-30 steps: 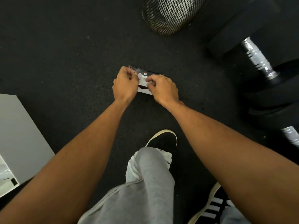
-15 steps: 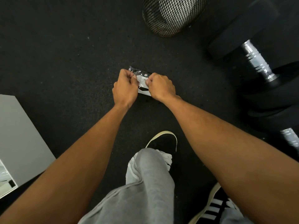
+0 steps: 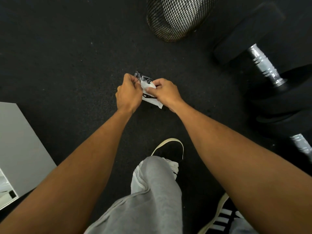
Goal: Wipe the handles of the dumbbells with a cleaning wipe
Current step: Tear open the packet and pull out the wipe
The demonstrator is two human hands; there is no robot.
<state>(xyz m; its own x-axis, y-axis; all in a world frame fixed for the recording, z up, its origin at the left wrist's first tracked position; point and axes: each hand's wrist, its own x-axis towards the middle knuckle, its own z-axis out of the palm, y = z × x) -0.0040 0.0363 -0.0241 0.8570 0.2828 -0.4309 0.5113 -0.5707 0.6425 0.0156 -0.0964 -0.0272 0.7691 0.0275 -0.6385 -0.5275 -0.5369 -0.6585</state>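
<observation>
We stand over a black speckled rubber floor (image 3: 59,56), and the two black rubber-headed dumbbells with ridged chrome handles (image 3: 263,65) lie on it at our right, well apart from our hands and not yet touched. The nearer handle (image 3: 302,146) shows only as a short silver stretch cut off by the frame edge, so we cannot judge its length or how its heads sit. A dark wire-mesh bin (image 3: 175,17) stands beyond, its top out of view, and a pale grey flat-topped box (image 3: 22,146) runs off the left edge.

The step in hand, as we judge it, is opening the small clear-and-white crinkled plastic wipe packet (image 3: 148,88), which we hold in the air between both hands, above the floor. Our left hand (image 3: 129,93) is clenched on the packet's left edge, and our right hand (image 3: 166,93) pinches the right side, thumb on the white part. To do this well we should keep both pinches close to the tear line, pull apart steadily and not jerk, so the film splits cleanly and the wipe does not drop to the gritty floor. Then we draw the wipe out and unfold it fully before wrapping it around a handle.

Whether the packet is already torn, and whether the white patch is the wipe itself or the label, we cannot tell; our fingers cover the seam.
</observation>
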